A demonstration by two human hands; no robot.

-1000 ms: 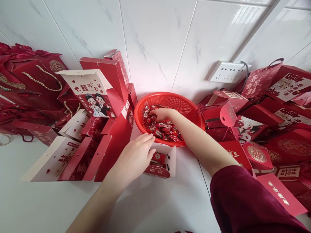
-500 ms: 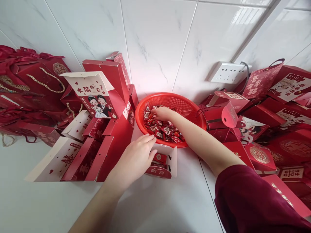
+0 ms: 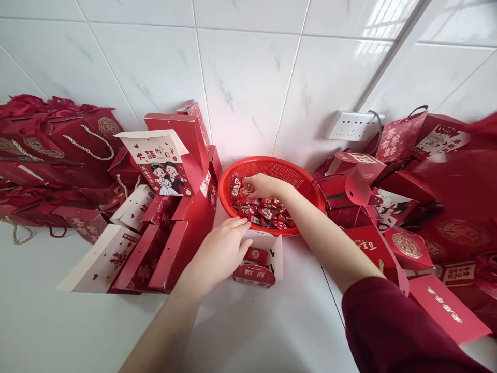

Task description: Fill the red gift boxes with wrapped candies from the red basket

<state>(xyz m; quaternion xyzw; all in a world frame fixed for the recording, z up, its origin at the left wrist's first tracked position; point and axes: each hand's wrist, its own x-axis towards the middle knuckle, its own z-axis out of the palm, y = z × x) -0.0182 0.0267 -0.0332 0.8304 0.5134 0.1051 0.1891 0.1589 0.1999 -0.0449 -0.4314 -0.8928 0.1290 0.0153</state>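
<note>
My right hand (image 3: pixel 264 186) reaches into a red plastic basket (image 3: pixel 272 162) with perforated sides. Its curled fingers and thumb stand apart over red-wrapped candies (image 3: pixel 267 213); nothing shows clearly between them. My left hand (image 3: pixel 217 254) is at the left side of a small open gift box (image 3: pixel 254 276), with fingers at its back corner and thumb over the inside. It appears to hold the box's left wall, which is hidden under the hand. Red packets (image 3: pixel 257 256) lie inside this box, which stands against the front of the basket.
Open red and white gift boxes (image 3: pixel 161 171) crowd the left, with rope-handled bags (image 3: pixel 85 140) beyond. More red boxes (image 3: pixel 407 246) fill the right, where a blurred red item (image 3: pixel 462 181) shows. A power strip (image 3: pixel 351 126) is by the tiled wall.
The view has tilted up slightly. My right hand has lifted a little over the candies, its thumb now showing. A blurred red item has appeared at the right. My left hand stays at the box.
</note>
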